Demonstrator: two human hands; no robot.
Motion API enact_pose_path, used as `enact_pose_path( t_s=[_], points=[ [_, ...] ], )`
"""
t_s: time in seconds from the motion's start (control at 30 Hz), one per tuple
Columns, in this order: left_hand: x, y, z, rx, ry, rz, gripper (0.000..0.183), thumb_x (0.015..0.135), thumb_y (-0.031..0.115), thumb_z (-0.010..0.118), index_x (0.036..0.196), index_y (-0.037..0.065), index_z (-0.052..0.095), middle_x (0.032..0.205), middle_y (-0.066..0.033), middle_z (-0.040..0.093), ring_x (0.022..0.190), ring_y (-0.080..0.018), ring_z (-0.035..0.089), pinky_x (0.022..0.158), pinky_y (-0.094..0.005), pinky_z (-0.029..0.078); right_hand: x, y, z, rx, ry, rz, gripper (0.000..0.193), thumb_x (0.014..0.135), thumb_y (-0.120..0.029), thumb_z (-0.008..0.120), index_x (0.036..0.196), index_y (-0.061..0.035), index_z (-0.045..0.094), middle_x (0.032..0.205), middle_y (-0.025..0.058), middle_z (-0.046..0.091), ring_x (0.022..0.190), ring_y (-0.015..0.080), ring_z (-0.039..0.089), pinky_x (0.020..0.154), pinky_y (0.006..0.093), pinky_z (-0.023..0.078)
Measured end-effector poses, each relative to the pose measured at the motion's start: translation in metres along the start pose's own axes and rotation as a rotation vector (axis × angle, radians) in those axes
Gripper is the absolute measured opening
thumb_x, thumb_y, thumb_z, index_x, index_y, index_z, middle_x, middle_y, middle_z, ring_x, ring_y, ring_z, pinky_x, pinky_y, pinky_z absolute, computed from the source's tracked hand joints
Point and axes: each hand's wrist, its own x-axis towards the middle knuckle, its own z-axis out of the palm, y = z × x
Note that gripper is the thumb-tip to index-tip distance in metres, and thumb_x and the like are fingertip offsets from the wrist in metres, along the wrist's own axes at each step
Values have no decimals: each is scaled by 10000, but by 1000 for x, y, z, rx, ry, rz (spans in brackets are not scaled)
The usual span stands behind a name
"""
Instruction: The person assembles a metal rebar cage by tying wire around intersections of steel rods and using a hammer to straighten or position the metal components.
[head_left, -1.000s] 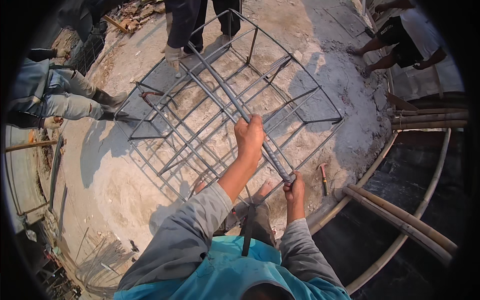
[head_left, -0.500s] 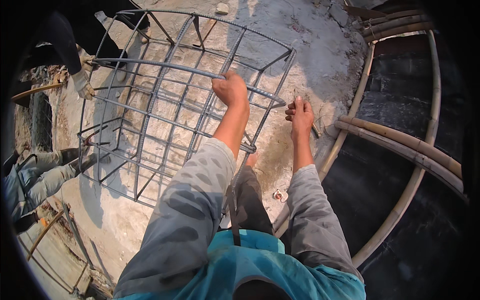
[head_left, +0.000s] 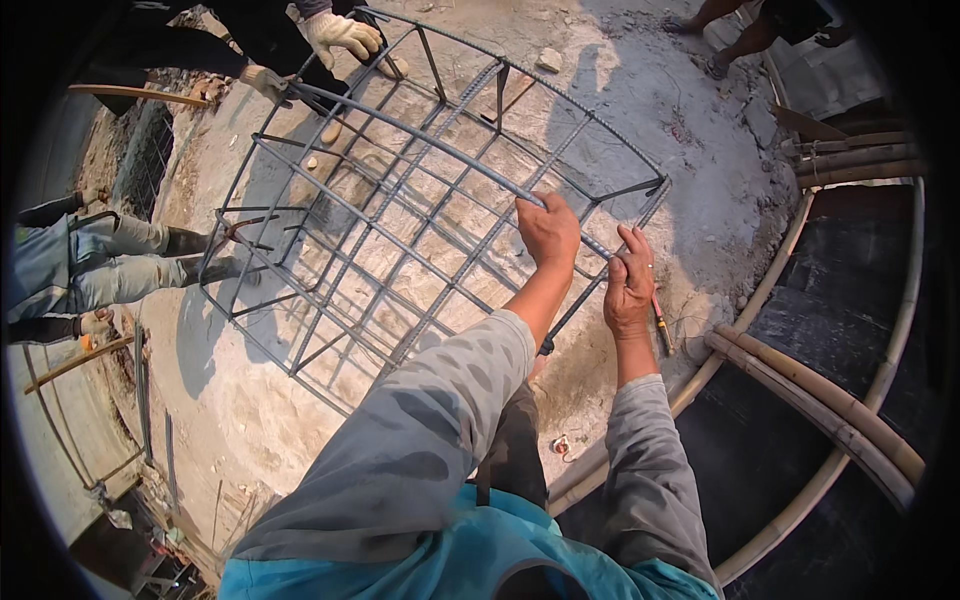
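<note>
A cage of ribbed steel rebar (head_left: 440,285) stretches across the middle, over the pale ground. My left hand (head_left: 549,232) is closed round its long upper bar, near the right end. Close beside that bar's end is my right hand (head_left: 630,290), its fingers curled and the thumb raised. Whether it touches the bar is unclear, and what its fingers close on is hidden. A slim tool with a red and yellow handle (head_left: 661,322) shows past its outer side; I cannot tell whether it is held or lies on the ground.
A co-worker's gloved hand (head_left: 340,38) is spread above the cage's far left corner; their other glove (head_left: 265,84) is at the bar's left end. Another person (head_left: 130,250) is at the left. Bamboo poles (head_left: 820,395) and dark sheeting (head_left: 800,270) border the right. Bare legs (head_left: 740,40) show far right.
The view has shifted, with the cage now farther right and lower. My right hand is closer to the bar's end. One co-worker's glove now shows spread above the cage.
</note>
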Motion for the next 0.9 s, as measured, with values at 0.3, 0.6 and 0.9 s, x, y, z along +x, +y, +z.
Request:
enact_pose_path(
  t_s=[0.3, 0.6, 0.9],
  points=[
    [48, 24, -21, 122, 19, -147, 943, 881, 451, 641, 1441, -169, 203, 1361, -357, 377, 1284, -462, 423, 1060, -523, 404, -20, 4, -26, -70, 13, 20, 254, 986, -248, 549, 904, -30, 649, 1306, 185, 620, 1299, 440, 477, 1089, 512, 351],
    [84, 4, -34, 602, -71, 1113, 477, 942, 344, 577, 1340, 82, 595, 1392, -142, 569, 1360, -366, 430, 1125, -501, 301, -36, -7, -16, -11, 170, 56, 369, 960, -276, 590, 1266, -70, 589, 1381, 168, 544, 1296, 401, 473, 1097, 478, 360],
    [97, 31, -32, 676, -391, 984, 520, 1055, 354, 401, 1432, 10, 500, 1427, -157, 544, 1324, -232, 500, 1140, -374, 320, -299, 402, -104, -722, -282, 920, 599, 853, -114, 649, 1403, -9, 437, 1437, 257, 440, 1339, 428, 425, 1090, 501, 392]
  ],
)
